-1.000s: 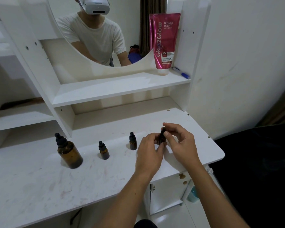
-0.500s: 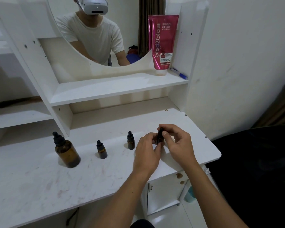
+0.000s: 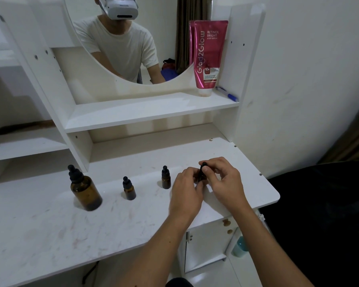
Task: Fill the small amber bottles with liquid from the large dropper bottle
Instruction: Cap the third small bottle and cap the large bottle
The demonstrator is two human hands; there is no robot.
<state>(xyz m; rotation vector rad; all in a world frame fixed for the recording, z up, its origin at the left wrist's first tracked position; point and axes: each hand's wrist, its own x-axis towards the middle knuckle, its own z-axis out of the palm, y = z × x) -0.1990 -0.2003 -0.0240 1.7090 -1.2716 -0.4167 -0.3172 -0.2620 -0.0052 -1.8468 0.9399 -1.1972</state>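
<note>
Where the bench runs out into its rounded right corner, both hands work close to that edge, with wide bare surface to the left and front.

Item 1: left hand, forearm rising from the lower middle, fingers curled round the body of a small amber bottle, mostly hidden.
Item 2: right hand, thumb and forefinger pinched on that bottle's black dropper cap.
Item 3: two more small amber bottles and, capped, upright, apart from each other.
Item 4: large dropper bottle, capped, upright, farthest left.
Item 5: pink tube on the upper shelf.

Against the frame half a second back, the grip and the standing bottles are unchanged; only the viewpoint differs slightly.
</note>
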